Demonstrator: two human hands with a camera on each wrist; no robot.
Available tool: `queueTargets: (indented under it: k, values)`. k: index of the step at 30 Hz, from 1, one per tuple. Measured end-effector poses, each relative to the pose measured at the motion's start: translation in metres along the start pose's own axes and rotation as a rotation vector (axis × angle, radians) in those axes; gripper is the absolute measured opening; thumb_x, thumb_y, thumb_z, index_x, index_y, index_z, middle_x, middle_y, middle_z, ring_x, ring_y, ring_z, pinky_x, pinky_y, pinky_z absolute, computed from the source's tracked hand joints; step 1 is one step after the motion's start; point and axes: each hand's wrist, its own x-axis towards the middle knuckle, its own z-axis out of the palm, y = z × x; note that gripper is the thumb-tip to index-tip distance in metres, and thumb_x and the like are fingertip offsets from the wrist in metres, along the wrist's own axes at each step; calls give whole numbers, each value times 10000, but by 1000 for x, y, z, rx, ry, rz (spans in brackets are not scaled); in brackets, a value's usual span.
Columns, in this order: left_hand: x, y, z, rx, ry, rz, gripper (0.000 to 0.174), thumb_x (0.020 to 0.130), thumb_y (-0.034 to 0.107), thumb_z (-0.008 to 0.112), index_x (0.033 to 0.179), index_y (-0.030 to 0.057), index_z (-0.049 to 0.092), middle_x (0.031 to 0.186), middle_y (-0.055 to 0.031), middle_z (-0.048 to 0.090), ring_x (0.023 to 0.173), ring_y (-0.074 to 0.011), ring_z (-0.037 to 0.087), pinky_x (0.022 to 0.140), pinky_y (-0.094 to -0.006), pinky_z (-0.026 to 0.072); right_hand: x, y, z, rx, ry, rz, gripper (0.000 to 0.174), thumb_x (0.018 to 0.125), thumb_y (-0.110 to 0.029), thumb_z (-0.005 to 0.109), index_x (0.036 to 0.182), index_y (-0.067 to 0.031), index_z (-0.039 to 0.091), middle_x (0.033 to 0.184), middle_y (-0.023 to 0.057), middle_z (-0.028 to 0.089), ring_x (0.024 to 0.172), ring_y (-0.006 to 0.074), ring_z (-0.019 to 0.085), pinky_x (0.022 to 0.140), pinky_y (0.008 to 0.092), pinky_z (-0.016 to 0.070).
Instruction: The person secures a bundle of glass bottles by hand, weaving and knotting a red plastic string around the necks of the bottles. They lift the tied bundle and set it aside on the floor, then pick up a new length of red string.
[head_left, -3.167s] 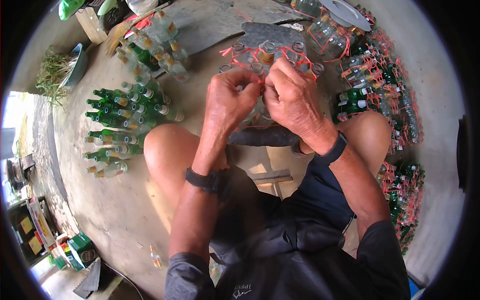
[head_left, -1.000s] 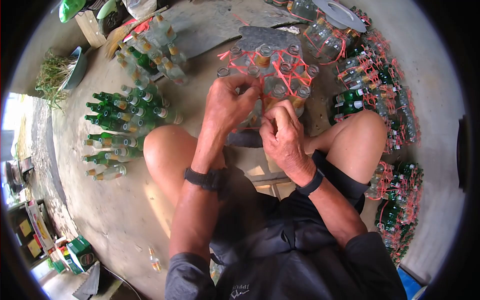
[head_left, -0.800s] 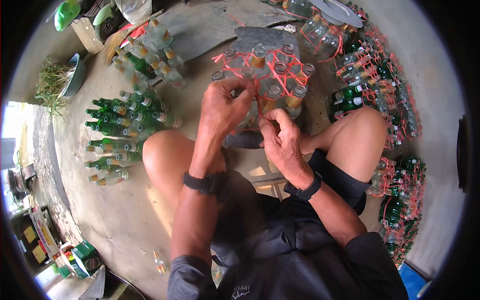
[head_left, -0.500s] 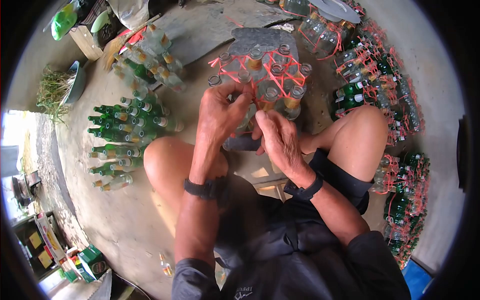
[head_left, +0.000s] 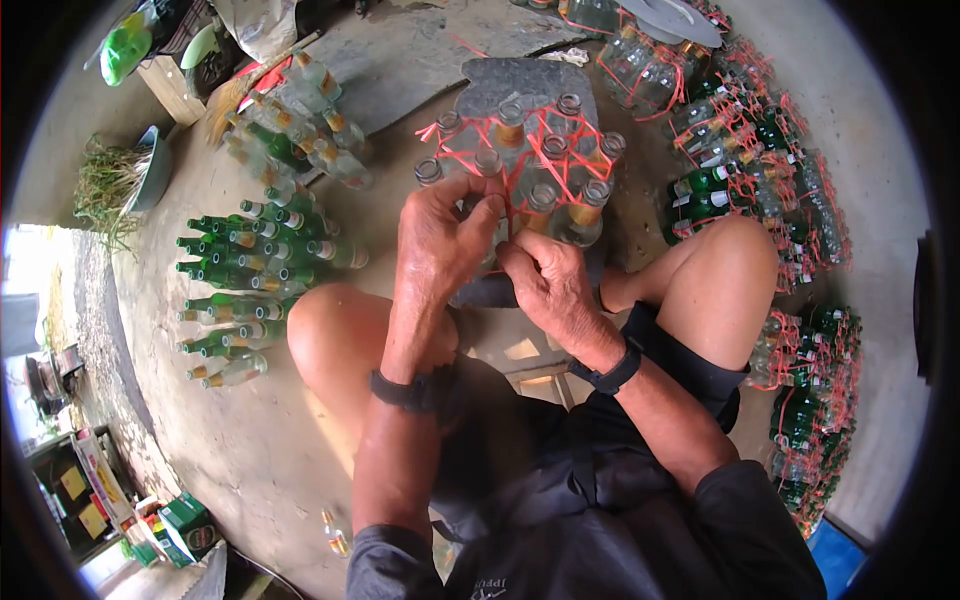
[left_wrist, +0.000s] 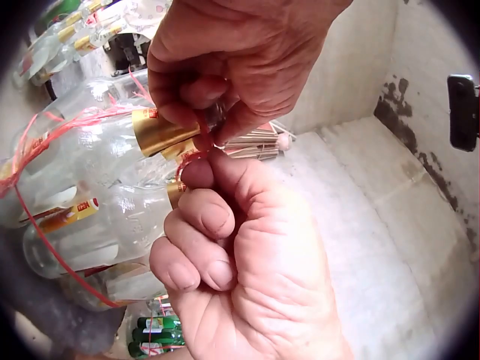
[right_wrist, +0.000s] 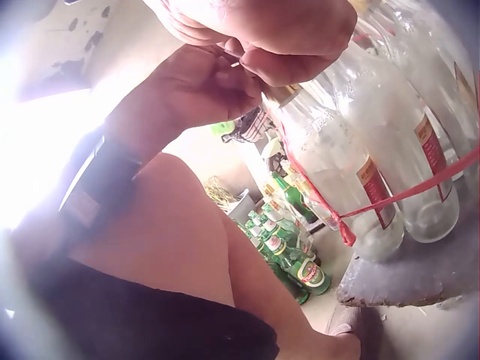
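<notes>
In the head view, a cluster of clear glass bottles point(head_left: 583, 225) stands before the person, necks laced with red plastic twine point(head_left: 568, 178). The left hand point(head_left: 440, 240) pinches the twine beside a near-side bottle neck. Just to its right and slightly closer to the body, the right hand point(head_left: 555, 285) pinches it too, with fingers curled. In the left wrist view, a short loop of twine point(left_wrist: 182, 166) runs between the two hands' fingertips, close to gold-foiled necks point(left_wrist: 161, 133). A lower red band point(right_wrist: 420, 189) circles the bottles in the right wrist view; the palms hide part of the near necks.
The bottles stand on a grey slab point(head_left: 525, 78). Loose green bottles point(head_left: 235, 250) stand at left, clear ones point(head_left: 320, 150) behind them. Twine-bound bottle bundles point(head_left: 750, 170) line the right wall, a grey hat point(head_left: 680, 20) on one. The person's bent knees point(head_left: 345, 335) flank the work.
The hands were together over the necks. The right hand has drawn down toward the body, loosened its fingers, then curled them again at the twine. The left hand has shifted slightly lower.
</notes>
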Motion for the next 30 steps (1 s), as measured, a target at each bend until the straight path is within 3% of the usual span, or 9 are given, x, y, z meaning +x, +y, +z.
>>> queueTargets:
  k: [1, 6, 8, 10, 12, 22, 24, 28, 30]
  values:
    - [0, 0, 0, 22, -17, -7, 149, 981, 74, 736, 1081, -20, 794, 853, 20, 720, 747, -35, 571, 662, -249, 495, 0, 0, -1, 0, -2, -1, 202, 998, -93, 633, 829, 5, 585, 651, 214, 507, 546, 300, 442, 553, 409, 438]
    - [0, -3, 1, 9, 9, 31, 166, 948, 99, 743, 1058, -11, 800, 809, -36, 731, 726, -71, 604, 677, -289, 518, 0, 7, -3, -69, -11, -103, 149, 964, -58, 657, 840, 0, 597, 703, 256, 577, 691, 509, 578, 560, 452, 465]
    - [-1, -2, 2, -1, 30, 35, 181, 917, 122, 745, 1037, 0, 806, 747, -88, 729, 671, -99, 620, 661, -329, 537, 1, 7, -4, -80, -24, -97, 140, 956, -50, 661, 841, -1, 598, 715, 258, 588, 726, 511, 602, 562, 459, 470]
    - [-1, 0, 0, -21, -19, -5, 144, 988, 79, 749, 1076, -26, 794, 881, 15, 736, 792, -40, 595, 698, -246, 500, 2, 9, -7, -95, -38, -93, 131, 948, -42, 665, 843, -1, 600, 726, 260, 600, 760, 512, 627, 565, 466, 475]
    - [-2, 0, 0, -18, -14, 2, 143, 991, 80, 750, 1078, -24, 794, 872, 17, 732, 778, -39, 592, 685, -245, 497, 2, 13, -9, -119, -55, -114, 158, 1001, -43, 640, 861, 20, 605, 684, 200, 595, 560, 280, 580, 572, 391, 475]
    - [-2, 3, -1, -56, -5, -21, 192, 943, 102, 745, 1072, -26, 806, 790, -43, 743, 703, -76, 616, 652, -307, 534, 1, 5, -12, -107, -78, -72, 135, 1012, -71, 623, 910, 12, 654, 709, 193, 573, 574, 270, 546, 574, 377, 463]
    - [-1, 1, -1, -58, -3, -21, 193, 944, 103, 744, 1074, -26, 805, 786, -43, 741, 697, -74, 613, 641, -308, 532, 2, 4, -11, -109, -68, -77, 149, 967, -91, 650, 853, -2, 615, 738, 267, 583, 760, 525, 593, 575, 471, 476]
    - [-5, 7, -3, -25, -25, -64, 149, 1004, 114, 746, 1087, 0, 795, 837, 20, 718, 710, -43, 589, 629, -248, 486, 0, 11, -12, -124, -74, -14, 169, 990, -119, 660, 873, -1, 628, 743, 249, 607, 720, 501, 596, 597, 456, 490]
    - [-4, 5, -2, -35, -24, -53, 152, 1005, 117, 746, 1088, -1, 794, 836, 22, 717, 710, -44, 588, 629, -249, 485, 0, 5, -14, -48, -58, -5, 178, 1017, -139, 657, 907, -1, 636, 737, 204, 613, 635, 393, 584, 616, 421, 495]
